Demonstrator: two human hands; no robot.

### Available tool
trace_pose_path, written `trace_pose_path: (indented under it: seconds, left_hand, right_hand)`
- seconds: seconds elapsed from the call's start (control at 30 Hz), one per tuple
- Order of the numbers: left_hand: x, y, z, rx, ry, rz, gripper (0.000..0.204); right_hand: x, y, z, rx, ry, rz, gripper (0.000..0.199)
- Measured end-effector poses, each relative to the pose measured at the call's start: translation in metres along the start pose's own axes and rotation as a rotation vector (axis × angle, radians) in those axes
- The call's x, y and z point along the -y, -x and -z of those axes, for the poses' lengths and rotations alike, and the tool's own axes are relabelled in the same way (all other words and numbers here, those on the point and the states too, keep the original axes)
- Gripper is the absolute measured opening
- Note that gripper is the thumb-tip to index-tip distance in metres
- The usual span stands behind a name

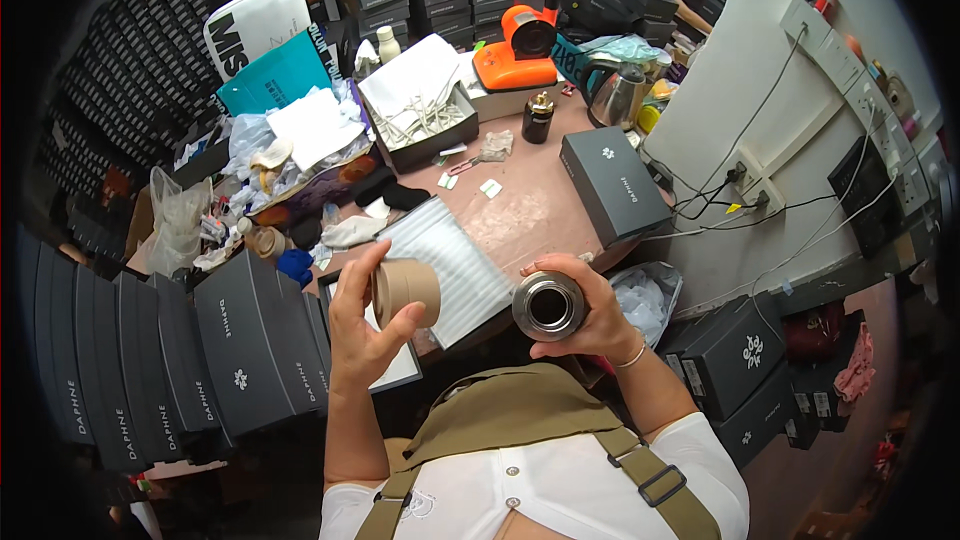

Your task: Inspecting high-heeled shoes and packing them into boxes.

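My left hand (352,312) grips a beige thermos cap (409,290), thumb in front and fingers behind it. In my right hand (592,302) is a steel thermos flask (549,306), its uncapped mouth facing up and its inside dark. Cap and flask are held apart, above the near edge of the table. Beneath and beyond my hands lies a sheet of white foam wrap (452,265) on the table, and part of an open box shows under my left hand.
A dark grey shoebox (615,185) lies at the table's right, near a kettle (617,95) and a dark jar (538,118). An orange lamp (512,66) stands behind. Several shoeboxes (258,350) line the left. Cables (705,202) run along the right wall. A person sits far right.
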State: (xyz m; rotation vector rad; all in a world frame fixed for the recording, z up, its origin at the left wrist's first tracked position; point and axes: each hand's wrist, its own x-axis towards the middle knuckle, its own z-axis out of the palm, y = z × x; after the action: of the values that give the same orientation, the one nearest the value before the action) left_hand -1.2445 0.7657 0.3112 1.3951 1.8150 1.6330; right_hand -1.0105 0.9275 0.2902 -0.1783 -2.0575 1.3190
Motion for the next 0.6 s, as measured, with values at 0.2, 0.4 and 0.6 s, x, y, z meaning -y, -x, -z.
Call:
trace_pose_path:
  seconds: [0.2,0.4,0.6]
  left_hand:
    - [0.022,0.02,0.005,-0.017,-0.063,0.136,0.065]
    - [0.04,0.036,0.009,-0.049,-0.084,0.217,0.064]
    - [0.05,0.033,-0.005,-0.003,-0.057,0.21,0.063]
  right_hand:
    - [0.06,-0.039,0.037,-0.086,0.36,0.463,0.082]
    - [0.142,-0.058,0.046,-0.119,0.397,0.718,0.052]
    - [0.17,-0.051,0.027,-0.325,0.453,0.838,0.032]
